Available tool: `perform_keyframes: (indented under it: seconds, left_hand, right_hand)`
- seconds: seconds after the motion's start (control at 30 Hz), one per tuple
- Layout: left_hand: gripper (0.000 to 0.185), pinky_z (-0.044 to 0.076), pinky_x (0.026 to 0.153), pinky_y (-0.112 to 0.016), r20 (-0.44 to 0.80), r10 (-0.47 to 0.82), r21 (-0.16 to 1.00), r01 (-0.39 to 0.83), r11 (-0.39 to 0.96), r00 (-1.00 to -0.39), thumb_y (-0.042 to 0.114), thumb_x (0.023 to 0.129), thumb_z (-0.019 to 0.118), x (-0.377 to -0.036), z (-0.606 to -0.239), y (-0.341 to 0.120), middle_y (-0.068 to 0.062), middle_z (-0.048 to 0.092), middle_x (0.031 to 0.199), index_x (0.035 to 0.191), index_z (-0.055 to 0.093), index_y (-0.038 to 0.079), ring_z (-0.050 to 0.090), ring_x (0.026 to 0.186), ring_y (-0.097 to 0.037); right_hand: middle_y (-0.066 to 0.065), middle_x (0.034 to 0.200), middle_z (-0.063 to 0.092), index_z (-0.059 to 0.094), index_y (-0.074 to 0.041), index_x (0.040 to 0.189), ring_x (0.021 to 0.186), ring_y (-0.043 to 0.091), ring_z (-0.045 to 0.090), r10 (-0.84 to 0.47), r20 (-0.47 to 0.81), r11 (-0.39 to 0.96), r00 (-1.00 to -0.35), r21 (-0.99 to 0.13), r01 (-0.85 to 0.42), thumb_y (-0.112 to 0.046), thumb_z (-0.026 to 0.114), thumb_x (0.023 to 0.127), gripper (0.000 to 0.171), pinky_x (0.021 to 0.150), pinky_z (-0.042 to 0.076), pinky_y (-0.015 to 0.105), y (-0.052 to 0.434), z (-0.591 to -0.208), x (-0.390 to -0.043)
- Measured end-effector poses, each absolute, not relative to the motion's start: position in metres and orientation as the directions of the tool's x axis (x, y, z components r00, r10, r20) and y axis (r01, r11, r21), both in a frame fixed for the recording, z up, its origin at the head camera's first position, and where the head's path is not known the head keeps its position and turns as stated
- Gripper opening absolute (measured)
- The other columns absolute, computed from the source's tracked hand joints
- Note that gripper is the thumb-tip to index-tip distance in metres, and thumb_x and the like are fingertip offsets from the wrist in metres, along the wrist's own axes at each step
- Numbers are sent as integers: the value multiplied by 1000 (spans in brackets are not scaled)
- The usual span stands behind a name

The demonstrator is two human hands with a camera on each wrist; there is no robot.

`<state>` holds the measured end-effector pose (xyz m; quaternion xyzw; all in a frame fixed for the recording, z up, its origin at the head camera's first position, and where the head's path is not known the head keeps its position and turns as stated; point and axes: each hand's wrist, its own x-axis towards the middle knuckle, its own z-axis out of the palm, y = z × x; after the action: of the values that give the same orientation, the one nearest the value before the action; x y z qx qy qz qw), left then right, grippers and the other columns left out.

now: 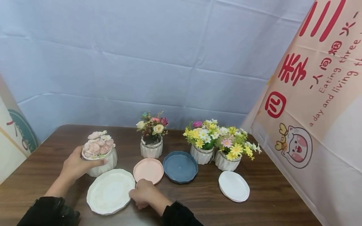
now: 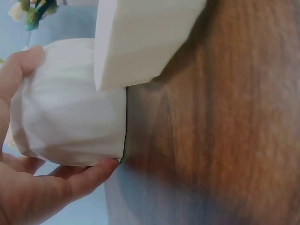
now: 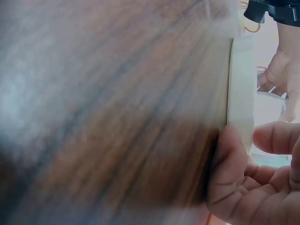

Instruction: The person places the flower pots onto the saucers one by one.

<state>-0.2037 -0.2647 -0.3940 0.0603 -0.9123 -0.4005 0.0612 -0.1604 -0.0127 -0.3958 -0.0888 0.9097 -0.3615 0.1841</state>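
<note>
A white ribbed flowerpot [image 1: 111, 162] with pale pink flowers [image 1: 97, 146] stands at the left of the table. My left hand [image 1: 74, 164] grips it from the side; in the left wrist view the thumb and fingers curl round the pot [image 2: 75, 103]. Just in front lies a large white saucer [image 1: 111, 191] with a faceted edge. My right hand [image 1: 145, 193] pinches that saucer's right rim, with the thumb over it and curled fingers beneath in the right wrist view, where the saucer's side wall [image 3: 241, 84] shows. The near part of the saucer overlaps the pot in the left wrist view.
Behind the right hand lie a pink saucer [image 1: 148, 170] and a blue saucer [image 1: 180, 167]. A small white saucer [image 1: 234, 186] is further right. Flowerpots stand along the back: one with roses [image 1: 151, 149], two with yellow and white daisies [image 1: 202, 154]. A cloth [image 1: 299, 135] hangs at the right.
</note>
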Motion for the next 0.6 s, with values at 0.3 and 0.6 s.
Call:
perform_keyframes:
  seconds: [0.3,0.6]
  left_hand:
    - [104,42,78,-57,111,-240,710,-92,698,-964,56,63,78,-204,-396,-263,-33,45,124,132,34,-8,44,108,-48]
    - [103,38,81,-57,194,-285,716,-63,696,-939,54,63,80,-207,-386,-257,-31,47,123,133,36,-7,43,109,-46]
  right_hand:
    - [2,44,49,50,-5,56,34,10,45,-306,-302,728,-903,-685,-17,-13,56,81,27,35,38,21,-12,-395,-161]
    - [1,43,48,49,-6,57,34,10,44,-321,-280,722,-905,-691,-42,-12,55,81,25,35,37,21,-11,-395,-161]
